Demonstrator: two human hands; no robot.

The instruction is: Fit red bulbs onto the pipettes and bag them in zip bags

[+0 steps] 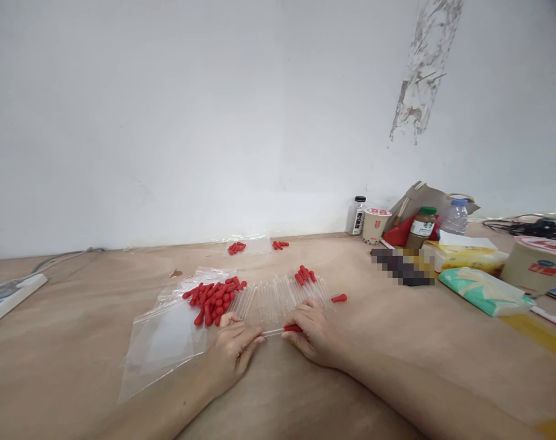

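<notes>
One clear tube [273, 332] runs crosswise, red bulb [293, 328] rightmost.

Left hand [236, 345] wraps one end of the glass tube [273, 332], and that end is lost from sight! Right hand [313, 335] covers part of the red bulb [293, 328]; the tube seems to meet it, but the join is masked. Beyond, the loose tubes [273, 298] blur together, too fine to count. Heaped bulbs [211, 297] hide a corner of the plastic bags [168, 336]. Out right, pixels smother a dark item [404, 269], the large cup [534, 266] is clipped, and far left the power strip [16, 298] is cut too!
</notes>
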